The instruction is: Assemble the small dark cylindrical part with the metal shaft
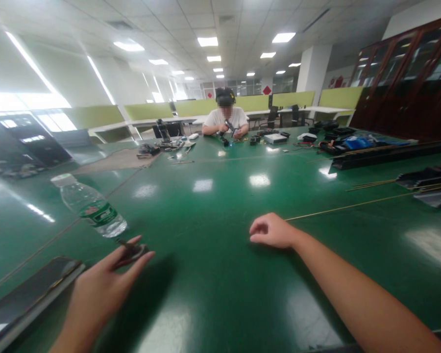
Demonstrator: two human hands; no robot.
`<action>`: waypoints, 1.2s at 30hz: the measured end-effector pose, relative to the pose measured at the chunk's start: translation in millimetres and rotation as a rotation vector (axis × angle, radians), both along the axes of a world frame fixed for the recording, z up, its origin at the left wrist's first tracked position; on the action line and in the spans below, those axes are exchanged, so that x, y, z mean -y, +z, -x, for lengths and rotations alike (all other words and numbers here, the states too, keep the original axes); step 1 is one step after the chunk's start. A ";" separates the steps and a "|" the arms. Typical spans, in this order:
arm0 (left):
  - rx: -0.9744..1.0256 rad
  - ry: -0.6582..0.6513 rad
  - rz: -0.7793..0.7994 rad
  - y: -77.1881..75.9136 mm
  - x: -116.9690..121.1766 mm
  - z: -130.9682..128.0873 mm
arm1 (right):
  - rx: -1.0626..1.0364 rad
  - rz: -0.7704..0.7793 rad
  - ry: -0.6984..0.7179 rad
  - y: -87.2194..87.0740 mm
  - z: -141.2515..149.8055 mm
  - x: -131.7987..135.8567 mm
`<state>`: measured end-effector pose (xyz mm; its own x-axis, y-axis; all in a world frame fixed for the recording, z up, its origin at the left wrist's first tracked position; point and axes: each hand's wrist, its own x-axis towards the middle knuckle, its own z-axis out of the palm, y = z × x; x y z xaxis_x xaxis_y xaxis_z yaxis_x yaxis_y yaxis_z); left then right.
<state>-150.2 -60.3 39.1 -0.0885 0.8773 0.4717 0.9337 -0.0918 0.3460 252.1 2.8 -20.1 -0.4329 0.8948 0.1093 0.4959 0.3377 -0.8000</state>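
At lower left, my left hand (108, 282) pinches a small dark rounded object (134, 251) between thumb and fingers. Blur hides what kind of thing it is. Just beyond that hand, a clear plastic water bottle (95, 208) with a white cap and green label leans to the left in view. My right hand (274, 231) is at the middle right, close over the green table (209, 230). Its fingers curl toward the thumb, and nothing shows in them. A thin yellow rod (345, 208) runs from behind this hand toward the right.
Across the table a person (226, 120) handles a dark device. Dark flat panels (33, 289) lie by my left forearm. Long black channels (385, 157) and more rods occupy the right side. Tools and parts (165, 142) lie at the far left on and around a brown mat (113, 162).
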 end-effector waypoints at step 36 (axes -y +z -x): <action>0.424 -0.903 0.117 -52.2 -70.7 -174.4 | -0.050 0.057 0.019 -1.1 2.4 0.7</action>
